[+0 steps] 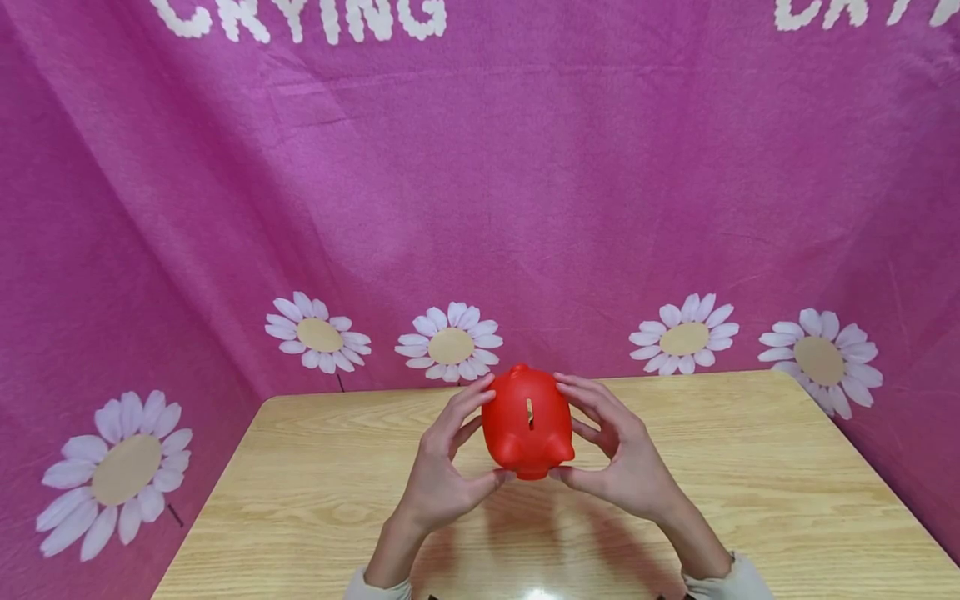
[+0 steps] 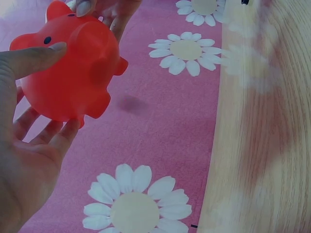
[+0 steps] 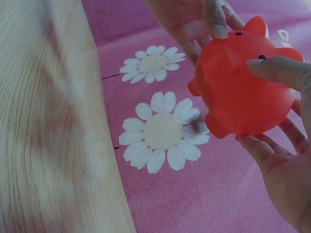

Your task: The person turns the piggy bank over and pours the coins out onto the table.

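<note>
A red plastic piggy bank (image 1: 527, 425) is held above the wooden table (image 1: 757, 492), coin slot (image 1: 529, 412) facing up. My left hand (image 1: 486, 432) grips its left side, thumb at the near end and fingers over the far end. On the opposite side, my right hand (image 1: 572, 428) grips it the same way. In the left wrist view the piggy bank (image 2: 73, 73) sits between the thumb and curled fingers of the left hand (image 2: 62, 88), feet pointing down. The right wrist view shows the piggy bank (image 3: 243, 92) in my right hand (image 3: 265, 108), the left hand's fingers (image 3: 214, 22) on its far side.
A pink cloth (image 1: 480, 208) with white daisies (image 1: 450, 342) hangs behind the table and down both sides. The table's left edge (image 1: 217, 492) and right edge (image 1: 877, 467) border on this cloth. Light sleeve cuffs (image 1: 731, 579) show at the bottom.
</note>
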Demonstrator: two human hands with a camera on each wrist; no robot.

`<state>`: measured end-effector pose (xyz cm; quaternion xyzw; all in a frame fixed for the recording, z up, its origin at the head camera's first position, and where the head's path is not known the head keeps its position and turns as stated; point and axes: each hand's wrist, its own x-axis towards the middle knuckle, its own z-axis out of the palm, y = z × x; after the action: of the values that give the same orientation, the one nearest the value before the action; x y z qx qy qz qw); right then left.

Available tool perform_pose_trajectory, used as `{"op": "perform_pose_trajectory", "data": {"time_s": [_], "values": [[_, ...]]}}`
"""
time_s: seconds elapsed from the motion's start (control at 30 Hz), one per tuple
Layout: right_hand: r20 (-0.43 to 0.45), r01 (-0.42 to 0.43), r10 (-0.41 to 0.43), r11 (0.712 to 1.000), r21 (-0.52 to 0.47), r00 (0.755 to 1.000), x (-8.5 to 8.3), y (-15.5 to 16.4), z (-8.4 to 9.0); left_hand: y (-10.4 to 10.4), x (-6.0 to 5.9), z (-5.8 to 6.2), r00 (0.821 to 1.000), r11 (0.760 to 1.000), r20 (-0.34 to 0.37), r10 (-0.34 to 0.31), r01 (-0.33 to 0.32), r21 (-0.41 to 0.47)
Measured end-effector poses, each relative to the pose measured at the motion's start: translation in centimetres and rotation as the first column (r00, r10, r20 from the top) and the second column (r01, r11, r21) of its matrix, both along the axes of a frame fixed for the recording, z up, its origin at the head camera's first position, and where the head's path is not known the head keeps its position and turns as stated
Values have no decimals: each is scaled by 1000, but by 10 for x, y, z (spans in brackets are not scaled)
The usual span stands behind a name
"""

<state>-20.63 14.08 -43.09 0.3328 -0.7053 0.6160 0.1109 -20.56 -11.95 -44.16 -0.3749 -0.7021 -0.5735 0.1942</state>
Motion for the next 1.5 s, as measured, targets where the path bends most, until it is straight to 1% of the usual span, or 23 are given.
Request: {"op": "perform_pose_trajectory", "data": {"time_s": [0.5,0.77,0.87,0.97,1.13,1.27,1.4,1.5], "values": [[13,-6,6,1000,15,1000,-3,0,-2,1,0,-1,999,1000,49,7,-8,2],[15,-6,6,1000,18,1000,-2,1,-3,1,0,-1,999,1000,51,1,-1,4],[28,-16,16,1000,17,999,-3,2,-4,1,2,1,997,1000,78,3,-3,-4],[50,-28,28,999,15,998,-3,2,-5,1,3,2,991,1000,131,-1,2,-7],[61,-34,33,999,15,998,-3,3,-6,1,5,4,973,1000,228,-22,16,27],[56,-29,27,999,27,998,-4,3,-7,0,5,4,965,999,263,-14,4,39],[60,-24,22,999,38,998,-4,3,-7,-1,4,2,969,1000,245,6,-11,21],[48,-23,21,999,39,999,-3,3,-6,-2,3,1,981,1000,195,18,-20,11]]}}
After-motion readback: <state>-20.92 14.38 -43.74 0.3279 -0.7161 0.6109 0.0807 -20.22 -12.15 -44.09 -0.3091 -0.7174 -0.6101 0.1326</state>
